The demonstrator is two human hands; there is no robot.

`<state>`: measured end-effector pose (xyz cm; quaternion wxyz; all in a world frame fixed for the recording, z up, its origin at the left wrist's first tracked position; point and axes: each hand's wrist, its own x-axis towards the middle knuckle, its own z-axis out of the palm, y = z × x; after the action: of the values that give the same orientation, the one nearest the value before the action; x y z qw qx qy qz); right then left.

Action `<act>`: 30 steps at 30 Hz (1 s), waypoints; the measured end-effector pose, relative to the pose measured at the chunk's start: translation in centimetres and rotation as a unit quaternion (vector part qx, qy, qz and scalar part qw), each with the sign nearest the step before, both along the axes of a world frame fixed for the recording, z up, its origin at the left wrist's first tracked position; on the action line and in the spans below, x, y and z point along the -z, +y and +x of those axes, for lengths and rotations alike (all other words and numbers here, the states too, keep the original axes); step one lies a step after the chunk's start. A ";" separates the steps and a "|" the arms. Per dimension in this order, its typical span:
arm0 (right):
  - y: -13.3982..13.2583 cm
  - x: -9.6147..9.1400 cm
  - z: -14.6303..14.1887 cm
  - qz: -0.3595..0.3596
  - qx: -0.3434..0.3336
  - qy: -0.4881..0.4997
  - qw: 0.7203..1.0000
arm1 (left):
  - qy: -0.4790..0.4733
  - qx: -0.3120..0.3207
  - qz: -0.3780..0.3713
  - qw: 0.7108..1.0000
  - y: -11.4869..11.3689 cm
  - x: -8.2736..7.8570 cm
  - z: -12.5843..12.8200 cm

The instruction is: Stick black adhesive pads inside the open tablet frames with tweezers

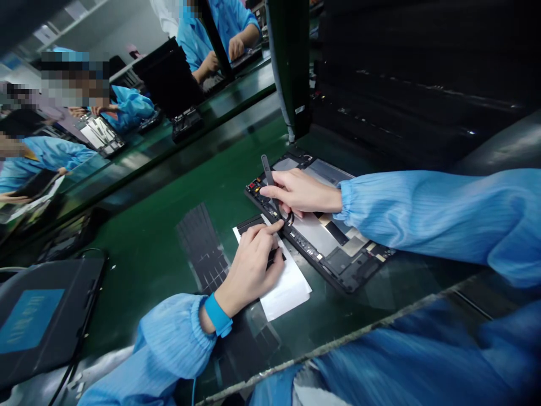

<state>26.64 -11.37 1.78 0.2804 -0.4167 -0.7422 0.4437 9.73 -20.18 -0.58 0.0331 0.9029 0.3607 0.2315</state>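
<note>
right hand (300,193) holds black tweezers (267,169) in a narrow pinch above an opened tablet (338,270) at center right; left hand (249,270), blue wrist strap (217,314), pinches a black strip (270,260) on white paper (287,290) just beside the tablet

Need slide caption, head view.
Right hand holds black plastic pry tool over opened black tablet; left hand rests on white paper sheet.

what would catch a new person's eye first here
An opened tablet lies on the green workbench, its internals exposed, with the right hand over it gripping a dark slim tool. Beside it, the left hand, with a bright blue wrist strap, rests on a white sheet.
</note>
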 end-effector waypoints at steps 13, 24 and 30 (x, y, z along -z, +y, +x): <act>0.3 0.7 -0.2 -0.035 0.012 0.068 0.997 | 0.074 0.075 0.044 0.993 -1.1 -0.2 0.5; 0.4 0.6 -0.4 -0.077 0.018 0.092 0.993 | -0.121 -0.044 -0.097 0.987 -3.6 0.1 2.7; 0.8 -0.4 0.1 -0.015 0.056 0.047 0.997 | -0.122 -0.098 -0.245 0.957 -1.8 -2.7 2.5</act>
<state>26.74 -10.55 2.14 0.3330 -0.4403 -0.6973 0.4571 12.21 -21.96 2.11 0.2741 0.7923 0.4864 0.2461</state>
